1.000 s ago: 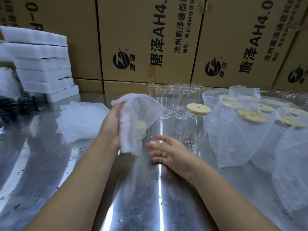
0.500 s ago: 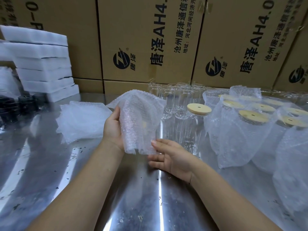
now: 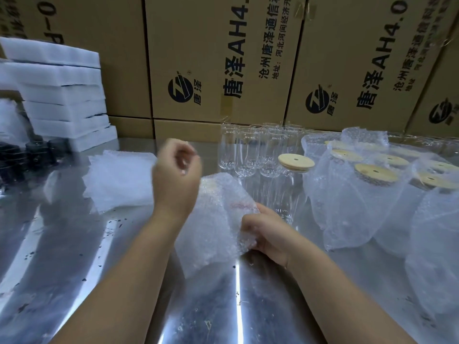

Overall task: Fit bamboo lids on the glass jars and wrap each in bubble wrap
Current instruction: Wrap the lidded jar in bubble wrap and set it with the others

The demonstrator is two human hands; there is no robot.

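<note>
Wrapping step, near done: bubble-wrapped jar (image 3: 213,219) down on steel table (image 3: 74,269), right hand (image 3: 269,234) clutching its wrap; left hand (image 3: 176,177) lifted, loosely curled, empty. Next, probably: set bundle aside, wrap lidded jar (image 3: 295,163) just behind.

stacked cardboard boxes (image 3: 218,58), shiny steel table (image 3: 74,256)

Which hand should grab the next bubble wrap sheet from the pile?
Left. The left hand is raised, seemingly empty, right beside the bubble wrap pile. The right hand grips the wrapped jar, farther from the pile.
</note>
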